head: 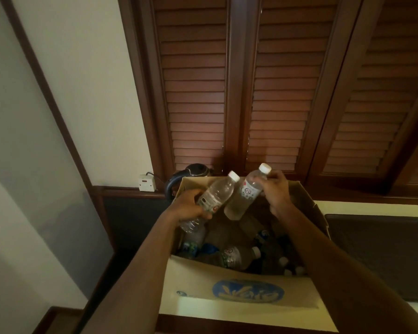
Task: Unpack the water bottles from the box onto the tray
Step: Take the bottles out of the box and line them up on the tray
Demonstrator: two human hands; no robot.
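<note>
An open cardboard box with a blue logo stands on the table in front of me. Several clear water bottles lie jumbled inside it. My left hand grips one white-capped bottle by its lower body, tilted, above the box's left side. My right hand holds a second white-capped bottle near its neck, above the box's back. Both bottles are lifted clear of the pile and nearly touch each other. A dark tray lies flat on the table just right of the box.
A dark electric kettle stands behind the box's back left corner, next to a white wall socket. Brown louvred shutters fill the wall behind. The pale table ends at a dark front edge below the box.
</note>
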